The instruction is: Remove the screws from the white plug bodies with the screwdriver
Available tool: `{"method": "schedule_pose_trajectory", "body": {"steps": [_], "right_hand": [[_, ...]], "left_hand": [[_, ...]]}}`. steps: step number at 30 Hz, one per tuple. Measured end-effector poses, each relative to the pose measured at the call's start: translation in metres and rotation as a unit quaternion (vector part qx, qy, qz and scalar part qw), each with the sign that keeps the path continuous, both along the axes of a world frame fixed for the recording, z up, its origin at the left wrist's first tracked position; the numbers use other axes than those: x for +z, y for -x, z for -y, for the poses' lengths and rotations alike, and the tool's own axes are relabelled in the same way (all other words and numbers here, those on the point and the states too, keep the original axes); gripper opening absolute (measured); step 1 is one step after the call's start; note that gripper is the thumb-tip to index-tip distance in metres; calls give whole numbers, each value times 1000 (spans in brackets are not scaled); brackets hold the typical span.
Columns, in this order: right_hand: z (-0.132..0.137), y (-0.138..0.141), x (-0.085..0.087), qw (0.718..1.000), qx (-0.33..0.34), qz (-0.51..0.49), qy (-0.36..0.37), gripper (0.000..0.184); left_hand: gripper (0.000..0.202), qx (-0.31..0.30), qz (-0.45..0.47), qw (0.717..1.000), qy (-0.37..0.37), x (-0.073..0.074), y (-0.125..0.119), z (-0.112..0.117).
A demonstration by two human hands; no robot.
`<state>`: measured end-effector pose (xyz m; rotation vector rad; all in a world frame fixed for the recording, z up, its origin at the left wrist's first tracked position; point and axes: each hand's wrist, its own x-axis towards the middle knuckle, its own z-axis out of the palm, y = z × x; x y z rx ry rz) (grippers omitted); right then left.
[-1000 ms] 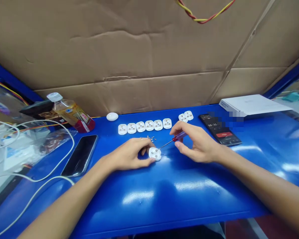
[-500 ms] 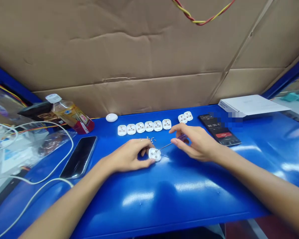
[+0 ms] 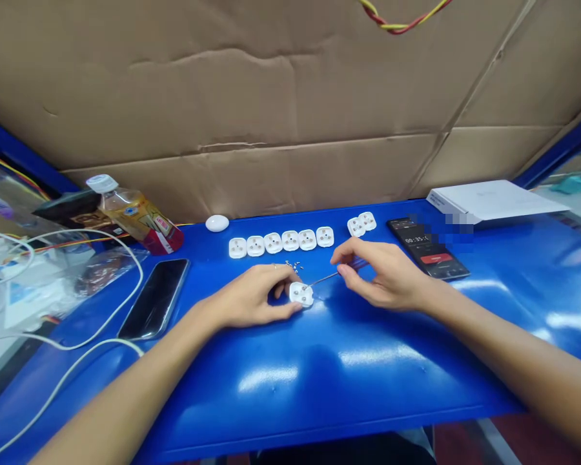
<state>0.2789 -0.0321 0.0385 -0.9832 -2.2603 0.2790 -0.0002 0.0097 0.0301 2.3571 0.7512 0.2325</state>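
My left hand point(image 3: 254, 298) grips a small white plastic socket piece point(image 3: 301, 294) by its sides, flat on the blue table. My right hand point(image 3: 382, 274) pinches a small screwdriver point(image 3: 325, 278), whose thin metal shaft reaches to the top edge of the socket piece. The fingers of that hand hide most of the red handle. Beyond my hands, several matching socket pieces point(image 3: 290, 241) stand in a row, with a touching pair point(image 3: 361, 224) to their right. A small scatter of tiny metal screws point(image 3: 293, 265) lies just behind my left hand.
The blue table point(image 3: 348, 381) holds a black phone point(image 3: 153, 299), a phone showing a timer point(image 3: 428, 248), a white oval object point(image 3: 217, 223), a drink bottle point(image 3: 135, 216), a white box point(image 3: 494, 200), white cables point(image 3: 84, 310) and a plastic bag point(image 3: 109, 271). Cardboard point(image 3: 223, 97) lines the wall behind.
The screwdriver has turned in my right fingers, its shaft lying flatter and its red handle more hidden. My left hand still holds the socket piece. The whole view has shifted slightly.
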Motion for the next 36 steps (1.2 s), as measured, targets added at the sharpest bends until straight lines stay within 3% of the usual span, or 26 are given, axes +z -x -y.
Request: {"method": "schedule_pose_trajectory", "body": {"steps": [3, 10, 19, 25, 28, 36], "right_hand": [[1, 0, 2, 999, 31, -19, -6, 17], [0, -1, -1, 999, -30, 16, 28, 6], [1, 2, 1, 998, 31, -42, 17, 18], [0, 0, -3, 999, -31, 4, 26, 8], [0, 0, -3, 999, -20, -19, 36, 4], [1, 1, 1, 997, 25, -49, 46, 25]], "left_hand": [[28, 0, 7, 1000, 1, 0, 0, 0], [28, 3, 20, 1000, 4, -2, 1, -1], [29, 4, 20, 1000, 8, -2, 2, -2], [30, 3, 22, 1000, 2, -2, 2, -2], [30, 4, 20, 1000, 7, -2, 2, -1], [31, -3, 12, 1000, 2, 2, 1, 0]]}}
